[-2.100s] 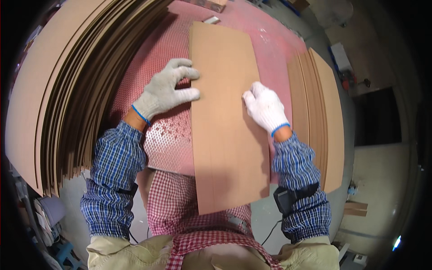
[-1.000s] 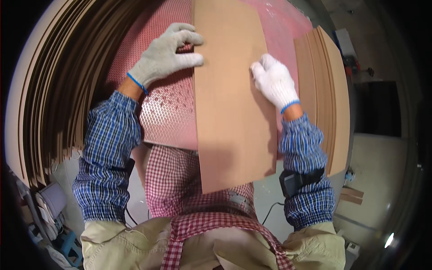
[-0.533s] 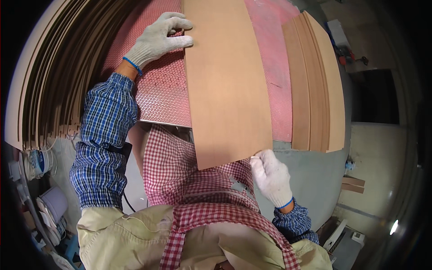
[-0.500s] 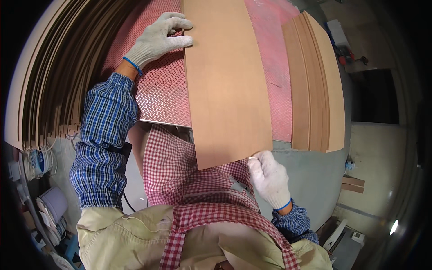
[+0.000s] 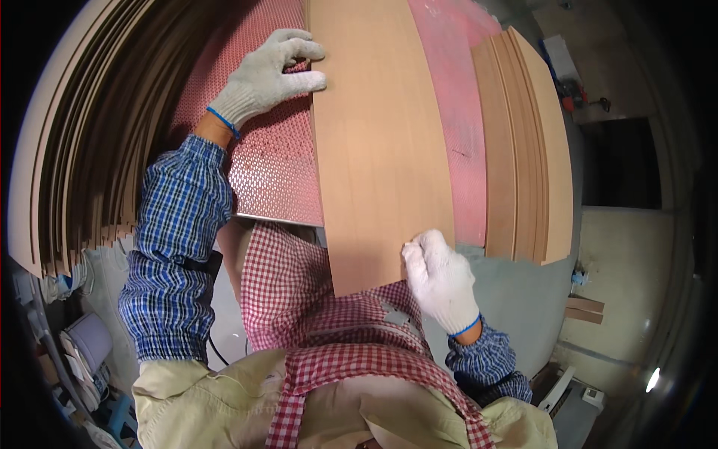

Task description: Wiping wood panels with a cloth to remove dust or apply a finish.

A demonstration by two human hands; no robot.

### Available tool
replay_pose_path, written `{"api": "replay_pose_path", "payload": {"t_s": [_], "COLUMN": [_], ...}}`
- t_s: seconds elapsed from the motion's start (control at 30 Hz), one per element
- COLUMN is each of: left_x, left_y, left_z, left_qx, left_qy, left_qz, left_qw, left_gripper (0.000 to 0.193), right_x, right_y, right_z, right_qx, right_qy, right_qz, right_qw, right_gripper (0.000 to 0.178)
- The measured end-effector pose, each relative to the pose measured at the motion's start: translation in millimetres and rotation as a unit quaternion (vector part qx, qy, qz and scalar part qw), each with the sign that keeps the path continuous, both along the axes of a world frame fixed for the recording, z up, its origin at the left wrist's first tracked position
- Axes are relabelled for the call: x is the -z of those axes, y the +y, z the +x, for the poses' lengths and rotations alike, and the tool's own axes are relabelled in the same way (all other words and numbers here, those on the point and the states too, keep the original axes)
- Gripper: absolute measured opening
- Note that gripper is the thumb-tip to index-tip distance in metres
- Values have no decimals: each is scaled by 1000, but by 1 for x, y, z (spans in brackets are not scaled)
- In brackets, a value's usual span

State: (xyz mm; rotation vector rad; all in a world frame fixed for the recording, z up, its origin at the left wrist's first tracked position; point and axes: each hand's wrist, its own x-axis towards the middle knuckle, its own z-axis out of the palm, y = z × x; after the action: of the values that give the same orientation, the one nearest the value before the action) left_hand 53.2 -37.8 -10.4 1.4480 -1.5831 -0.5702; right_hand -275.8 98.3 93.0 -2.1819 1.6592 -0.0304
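A long, light-brown board [image 5: 385, 150], thin and wood-coloured, lies lengthwise in front of me, its near end jutting past the table edge over my lap. My left hand [image 5: 273, 71], in a white knitted glove, holds the board's left edge towards the far part, thumb and fingertips on that edge. Over the near right corner of the board is my right hand [image 5: 441, 277], gloved too, its fingers closed in a pinch. Whatever sits between those fingertips is too small to make out.
A pinkish-red table top [image 5: 273, 179] with a dotted texture supports the board. Many similar boards [image 5: 82, 150] stand on edge at the left. Several more boards [image 5: 516, 150] lie stacked at the right. Below the left stack is a grey-purple bin [image 5: 88, 340].
My right hand has moved up and slightly left, from the board's near end edge onto its near right corner. The left hand stays on the left edge; the view has shifted a little.
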Motion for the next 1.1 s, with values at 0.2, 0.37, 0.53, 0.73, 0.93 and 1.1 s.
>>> {"api": "replay_pose_path", "payload": {"t_s": [0.2,0.37,0.53,0.73,0.93,1.1], "left_x": [-4,-16,-30,-33,-31,-31], "left_y": [4,10,8,5,11,5], "left_z": [6,5,2,2,2,1], "left_qx": [24,10,24,47,51,57], "left_qy": [26,-15,7,30,41,37], "left_qz": [-12,-1,11,27,24,15], "left_qw": [999,1000,1000,998,998,998], "left_gripper": [46,46,46,48,49,48], "right_x": [15,20,14,17,15,25], "right_y": [-102,-208,-305,-396,-428,-436], "right_z": [43,95,142,184,212,201], "right_qx": [-88,-119,-120,-110,-54,-171], "right_qy": [-31,45,49,47,-10,71], "right_qz": [-94,-116,-123,-119,-38,-153], "right_qw": [991,985,984,986,998,971], "right_gripper": [24,32,34,33,27,27]}}
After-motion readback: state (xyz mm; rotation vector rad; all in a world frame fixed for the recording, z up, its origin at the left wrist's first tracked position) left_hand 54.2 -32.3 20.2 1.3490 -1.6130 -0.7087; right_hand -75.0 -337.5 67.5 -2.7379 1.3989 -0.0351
